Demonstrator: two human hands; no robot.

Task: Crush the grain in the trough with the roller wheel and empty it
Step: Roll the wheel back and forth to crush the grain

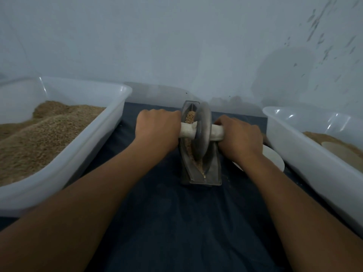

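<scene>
Dark cloth (157, 213) before a pale wall (176, 46).
I see my left hand (157, 130) and right hand (240, 138) gripping the roller wheel (203, 130) handles.

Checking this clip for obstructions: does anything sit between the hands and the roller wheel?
Nothing visible does. The left hand and right hand already grip the white-wrapped axle either side of the grey metal roller wheel.

tubs: 2 (64, 154) (314, 160) | trough (200, 173): 1 | roller wheel (203, 132): 1 | hands: 2 (157, 130) (241, 136) | plate (275, 158): 1, possibly
</scene>
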